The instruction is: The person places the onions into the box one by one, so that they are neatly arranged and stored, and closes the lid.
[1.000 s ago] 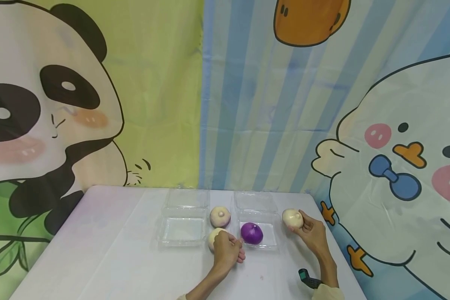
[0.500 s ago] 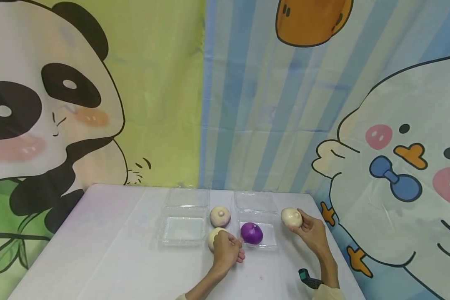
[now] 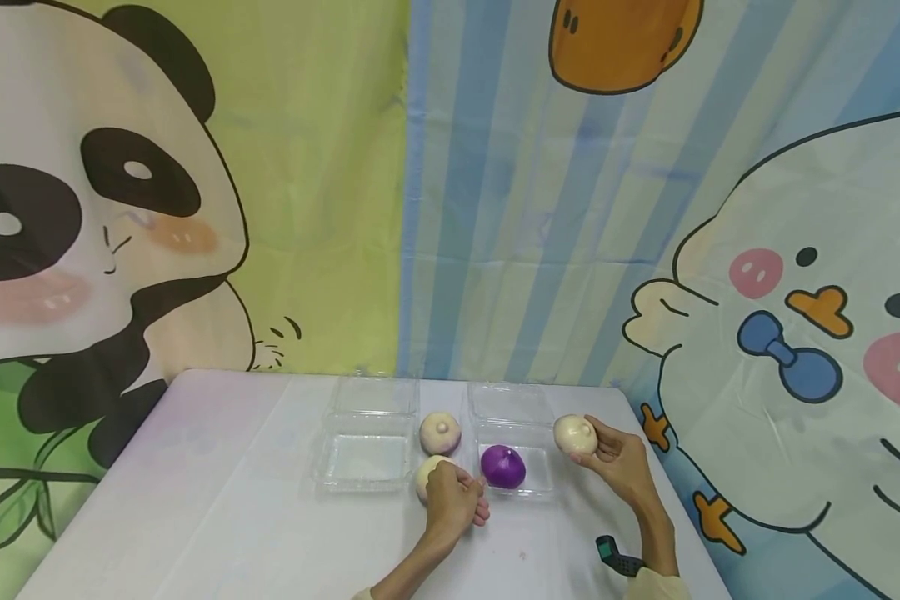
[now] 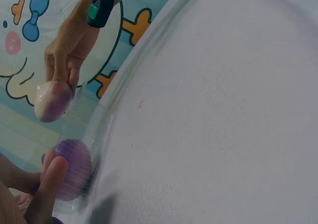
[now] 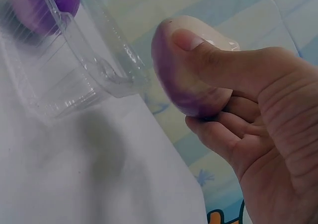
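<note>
My right hand [image 3: 628,468] holds a round cream-and-purple vegetable with a small nub [image 3: 572,434], raised just right of the right-hand clear plastic box [image 3: 538,472]. In the right wrist view, the thumb presses its near side and fingers support it from below. A purple round vegetable [image 3: 503,467] lies in that box's base. My left hand [image 3: 453,504] is at the box's left front corner, thumb and finger meeting at its wall. In the left wrist view, the left thumb [image 4: 51,186] overlaps the purple vegetable seen through the plastic. Another cream vegetable [image 3: 423,477] is partly hidden behind the left hand.
A second clear plastic box [image 3: 367,462] stands with its lid folded back, on the left. Between the boxes sits another cream vegetable with a nub [image 3: 440,433]. The white table [image 3: 232,517] ends at a printed cartoon curtain [image 3: 330,208]. The right wrist wears a dark device [image 3: 618,560].
The right hand has brought its vegetable slightly left, nearer the right-hand box. The left hand, the boxes and the other vegetables stay in place.
</note>
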### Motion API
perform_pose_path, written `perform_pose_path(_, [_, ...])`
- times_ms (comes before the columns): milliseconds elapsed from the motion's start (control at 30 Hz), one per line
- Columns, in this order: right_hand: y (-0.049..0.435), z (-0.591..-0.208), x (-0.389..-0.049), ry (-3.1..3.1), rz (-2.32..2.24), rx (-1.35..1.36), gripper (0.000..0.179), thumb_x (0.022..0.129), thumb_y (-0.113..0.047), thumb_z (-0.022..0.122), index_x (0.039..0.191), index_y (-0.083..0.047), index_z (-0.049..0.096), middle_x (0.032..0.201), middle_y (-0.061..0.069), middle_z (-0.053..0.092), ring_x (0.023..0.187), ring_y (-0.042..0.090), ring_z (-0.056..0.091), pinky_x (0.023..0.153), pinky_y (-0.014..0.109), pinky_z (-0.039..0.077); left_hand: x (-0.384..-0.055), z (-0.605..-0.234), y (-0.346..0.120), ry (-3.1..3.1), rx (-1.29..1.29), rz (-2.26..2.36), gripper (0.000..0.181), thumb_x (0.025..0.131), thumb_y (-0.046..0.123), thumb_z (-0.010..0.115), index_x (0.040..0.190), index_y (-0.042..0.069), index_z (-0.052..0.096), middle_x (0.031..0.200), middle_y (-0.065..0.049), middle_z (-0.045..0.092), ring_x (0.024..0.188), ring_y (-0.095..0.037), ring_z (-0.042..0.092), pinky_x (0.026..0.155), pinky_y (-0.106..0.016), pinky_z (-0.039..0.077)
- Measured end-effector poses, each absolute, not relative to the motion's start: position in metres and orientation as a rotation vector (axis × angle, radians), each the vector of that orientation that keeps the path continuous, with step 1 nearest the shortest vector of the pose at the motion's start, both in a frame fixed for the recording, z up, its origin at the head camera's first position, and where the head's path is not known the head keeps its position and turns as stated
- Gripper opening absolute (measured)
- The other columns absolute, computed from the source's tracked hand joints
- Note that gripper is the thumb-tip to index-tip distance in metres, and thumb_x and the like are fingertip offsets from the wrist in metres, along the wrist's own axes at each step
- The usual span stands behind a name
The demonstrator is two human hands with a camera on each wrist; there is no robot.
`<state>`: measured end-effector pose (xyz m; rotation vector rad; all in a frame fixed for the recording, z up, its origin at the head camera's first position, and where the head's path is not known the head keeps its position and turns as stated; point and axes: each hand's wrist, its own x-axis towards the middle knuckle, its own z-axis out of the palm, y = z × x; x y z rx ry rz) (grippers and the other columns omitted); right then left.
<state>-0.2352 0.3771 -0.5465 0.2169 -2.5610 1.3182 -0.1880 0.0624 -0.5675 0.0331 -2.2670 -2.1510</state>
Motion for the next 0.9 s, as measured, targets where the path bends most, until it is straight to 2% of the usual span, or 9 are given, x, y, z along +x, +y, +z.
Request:
perform_pose_path(100, [0.375, -0.544, -0.235, -2.562, 1.324, 0.243, 0.083, 0.086, -0.019, 0.095, 0.152, 0.011, 0.055, 0.15, 0.03, 0.063, 0.135, 0.051, 0.064, 0.099, 0.014, 0.06, -0.188, -0.567, 0.062, -2.272, 0.036, -2.144, 0.016, 0.096, -0.006, 0.074, 0.082, -0.007, 0.068, 0.057, -0.012, 0.072, 0.042, -0.017, 0.07, 0.041, -0.034, 0.064])
perform_pose_path(333, [0.371, -0.537, -0.234, -2.55, 1.365, 0.322, 0.08, 0.086, -0.014, 0.095, 0.151, 0.011, 0.055, 0.151, 0.03, 0.063, 0.135, 0.05, 0.065, 0.102, 0.022, 0.062, -0.188, -0.567, 0.062, -2.272, 0.036, -2.152, 0.015, 0.097, -0.005, 0.074, 0.083, -0.008, 0.067, 0.057, -0.012, 0.072, 0.042, -0.017, 0.07, 0.041, -0.032, 0.063])
perform_pose_path(633, [0.367, -0.533, -0.232, -2.611, 1.353, 0.335, 0.081, 0.088, -0.017, 0.094, 0.153, 0.009, 0.054, 0.153, 0.029, 0.061, 0.137, 0.049, 0.064, 0.105, 0.033, 0.063, -0.188, -0.566, 0.062, -2.29, 0.051, -2.15, 0.017, 0.097, -0.005, 0.074, 0.081, -0.008, 0.068, 0.057, -0.013, 0.073, 0.042, -0.018, 0.07, 0.042, -0.033, 0.064])
perform_pose_path(900, [0.366, -0.533, -0.233, -2.634, 1.36, 0.384, 0.08, 0.086, -0.015, 0.094, 0.152, 0.01, 0.055, 0.151, 0.031, 0.061, 0.136, 0.051, 0.064, 0.104, 0.033, 0.063, -0.188, -0.566, 0.063, -2.285, 0.06, -2.154, 0.016, 0.097, -0.005, 0.074, 0.082, -0.008, 0.068, 0.057, -0.013, 0.072, 0.042, -0.018, 0.07, 0.041, -0.034, 0.063])
